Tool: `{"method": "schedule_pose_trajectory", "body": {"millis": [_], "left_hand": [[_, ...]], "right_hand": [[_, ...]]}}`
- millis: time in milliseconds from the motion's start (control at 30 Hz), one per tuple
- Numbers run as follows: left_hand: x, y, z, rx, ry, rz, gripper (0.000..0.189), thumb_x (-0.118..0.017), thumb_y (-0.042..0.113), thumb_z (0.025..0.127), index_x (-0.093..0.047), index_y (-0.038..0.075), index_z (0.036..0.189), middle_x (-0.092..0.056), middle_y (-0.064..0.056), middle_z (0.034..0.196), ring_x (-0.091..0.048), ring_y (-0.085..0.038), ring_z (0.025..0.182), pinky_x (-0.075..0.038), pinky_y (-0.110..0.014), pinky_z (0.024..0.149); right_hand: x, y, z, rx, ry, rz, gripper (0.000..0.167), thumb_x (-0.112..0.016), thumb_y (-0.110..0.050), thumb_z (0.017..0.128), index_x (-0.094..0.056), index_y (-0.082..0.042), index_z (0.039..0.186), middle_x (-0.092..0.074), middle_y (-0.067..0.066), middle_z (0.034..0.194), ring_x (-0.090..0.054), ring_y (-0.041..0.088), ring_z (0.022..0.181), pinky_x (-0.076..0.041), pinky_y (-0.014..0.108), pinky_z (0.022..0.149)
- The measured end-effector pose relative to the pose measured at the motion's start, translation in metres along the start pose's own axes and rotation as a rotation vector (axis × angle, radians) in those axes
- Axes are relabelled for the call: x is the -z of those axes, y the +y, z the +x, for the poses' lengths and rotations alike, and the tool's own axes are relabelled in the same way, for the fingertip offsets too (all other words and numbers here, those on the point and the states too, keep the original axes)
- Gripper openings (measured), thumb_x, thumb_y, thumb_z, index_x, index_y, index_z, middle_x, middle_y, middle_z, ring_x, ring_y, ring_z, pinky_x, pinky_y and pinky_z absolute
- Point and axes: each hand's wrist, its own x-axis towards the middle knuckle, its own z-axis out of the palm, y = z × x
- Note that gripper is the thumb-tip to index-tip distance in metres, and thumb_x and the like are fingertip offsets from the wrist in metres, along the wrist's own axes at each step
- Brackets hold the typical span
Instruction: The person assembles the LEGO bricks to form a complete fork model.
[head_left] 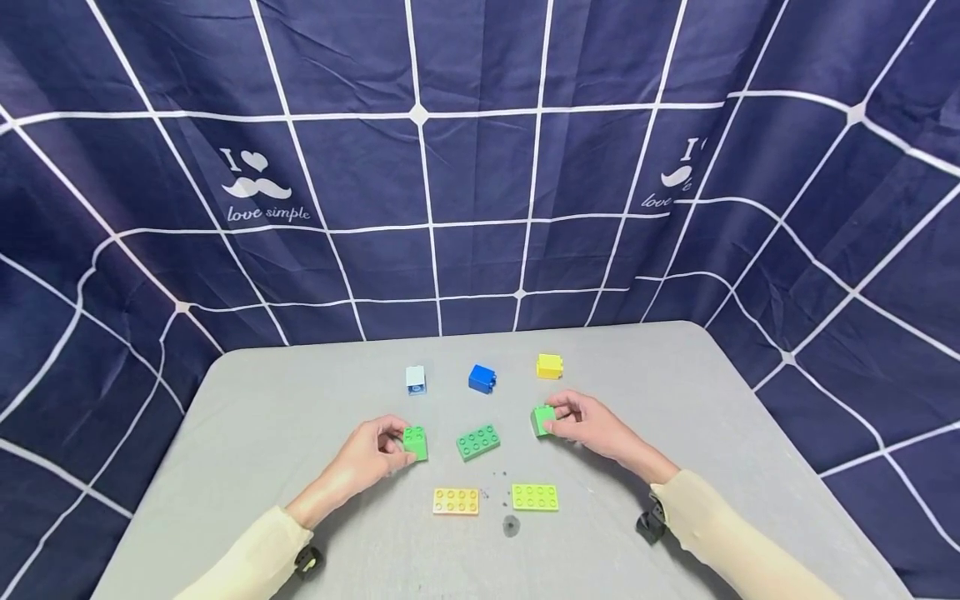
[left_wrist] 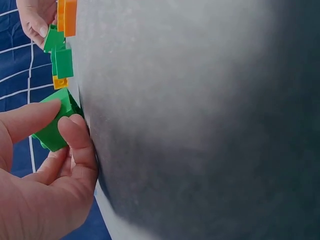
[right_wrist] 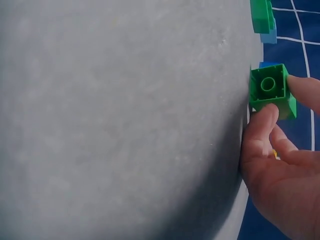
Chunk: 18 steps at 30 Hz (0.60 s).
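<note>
On the left of the table, my left hand pinches a small green toy brick between thumb and fingers, its studs facing up in the head view. Over on the right, my right hand pinches another small green toy brick. That brick is tipped; the right wrist view shows its hollow underside with a round tube inside. Between the two hands lies a longer green brick, studs up. Nearer to me are an orange brick and a lime brick, both studs up.
Along the back of the grey table lie a light blue brick, a blue brick and a yellow brick. A dark stain marks the near tabletop. Blue curtains with white lines surround the table's back and sides.
</note>
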Motion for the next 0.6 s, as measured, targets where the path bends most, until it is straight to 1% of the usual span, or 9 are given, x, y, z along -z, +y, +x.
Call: {"method": "schedule_pose_trajectory", "body": {"millis": [33,133,267,333,433,600], "left_hand": [[0.0,-0.001,0.0,-0.004,-0.003,0.005,0.036,-0.083,-0.004,0.09,-0.068,-0.006,0.122,-0.066,-0.007,0.089,-0.058,-0.018,0.073,-0.048,-0.024,0.057],[0.0,-0.003,0.0,-0.019,0.011,0.005,0.037,-0.083,-0.005,0.089,-0.069,-0.006,0.122,-0.065,-0.007,0.092,-0.057,-0.018,0.075,-0.048,-0.025,0.058],[0.005,-0.007,-0.001,-0.034,0.057,0.0,0.037,-0.082,-0.007,0.088,-0.069,-0.004,0.123,-0.066,-0.009,0.101,-0.057,-0.018,0.077,-0.047,-0.025,0.059],[0.008,-0.008,-0.002,-0.031,0.078,-0.01,0.037,-0.081,-0.007,0.088,-0.07,-0.004,0.123,-0.066,-0.01,0.101,-0.057,-0.018,0.076,-0.047,-0.025,0.058],[0.014,-0.01,-0.004,-0.019,0.095,-0.024,0.039,-0.08,-0.009,0.088,-0.069,-0.004,0.125,-0.066,-0.01,0.098,-0.057,-0.018,0.075,-0.046,-0.024,0.057],[0.024,-0.013,-0.007,0.006,0.1,-0.047,0.042,-0.08,-0.009,0.088,-0.068,-0.004,0.128,-0.065,-0.009,0.09,-0.056,-0.017,0.073,-0.044,-0.024,0.056]], "right_hand": [[0.0,0.001,0.0,-0.001,-0.005,-0.009,0.052,-0.079,-0.018,0.098,-0.062,0.009,0.138,-0.065,0.009,0.108,-0.058,0.019,0.086,-0.05,0.027,0.065],[0.001,0.002,-0.001,0.0,-0.023,-0.042,0.051,-0.08,-0.019,0.098,-0.064,0.011,0.136,-0.065,0.008,0.105,-0.058,0.017,0.085,-0.051,0.026,0.065],[0.001,0.004,-0.002,0.013,-0.035,-0.07,0.049,-0.081,-0.019,0.097,-0.065,0.011,0.133,-0.065,0.007,0.104,-0.057,0.018,0.085,-0.05,0.025,0.066],[0.001,0.003,-0.002,0.022,-0.038,-0.071,0.048,-0.081,-0.018,0.097,-0.065,0.01,0.132,-0.065,0.008,0.104,-0.057,0.019,0.085,-0.049,0.025,0.066],[0.002,0.002,-0.003,0.034,-0.056,-0.063,0.045,-0.081,-0.018,0.098,-0.066,0.008,0.132,-0.066,0.008,0.105,-0.057,0.019,0.085,-0.049,0.025,0.065],[0.003,-0.002,-0.004,0.049,-0.094,-0.037,0.042,-0.079,-0.016,0.099,-0.065,0.007,0.132,-0.066,0.01,0.108,-0.058,0.02,0.089,-0.049,0.025,0.067]]}}
